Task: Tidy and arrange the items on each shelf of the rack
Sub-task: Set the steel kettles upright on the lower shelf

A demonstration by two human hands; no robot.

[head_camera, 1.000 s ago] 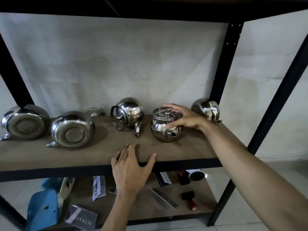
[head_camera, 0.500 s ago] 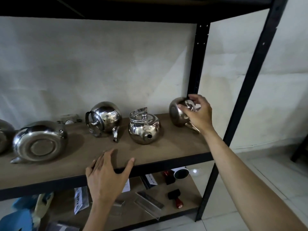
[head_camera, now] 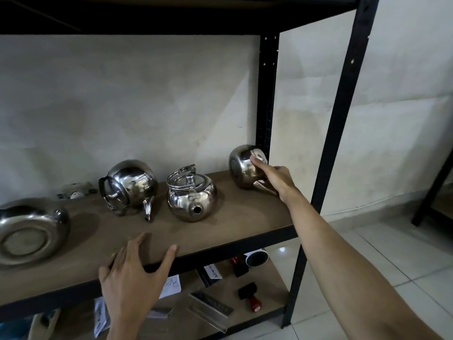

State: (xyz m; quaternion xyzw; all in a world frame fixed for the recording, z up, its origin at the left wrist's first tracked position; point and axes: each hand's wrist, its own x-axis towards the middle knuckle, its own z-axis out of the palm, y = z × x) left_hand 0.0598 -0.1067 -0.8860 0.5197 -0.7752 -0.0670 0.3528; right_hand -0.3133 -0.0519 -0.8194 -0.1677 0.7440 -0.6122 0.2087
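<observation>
Several shiny steel teapots stand or lie on the brown wooden shelf (head_camera: 245,217). The small rightmost teapot (head_camera: 241,168) lies on its side at the back right corner, and my right hand (head_camera: 277,180) grips it from the right, the index finger along its top. An upright teapot (head_camera: 191,200) with its spout towards me stands in the middle. To its left another teapot (head_camera: 130,185) lies tipped, spout down. A bigger kettle (head_camera: 29,234) lies on its side at the far left, base towards me. My left hand (head_camera: 132,278) rests flat on the shelf's front edge, fingers spread.
Black rack posts rise at the back right (head_camera: 266,94) and front right (head_camera: 331,143). A small white object (head_camera: 76,192) sits at the back of the shelf. The lower shelf holds stamps (head_camera: 250,293), a dark cup (head_camera: 256,258), paper labels and a clear sign holder (head_camera: 210,307).
My right hand let go of the middle teapot, which stands upright, moved right and took hold of the rightmost teapot. My view shifted right; the left hand stayed on the shelf edge.
</observation>
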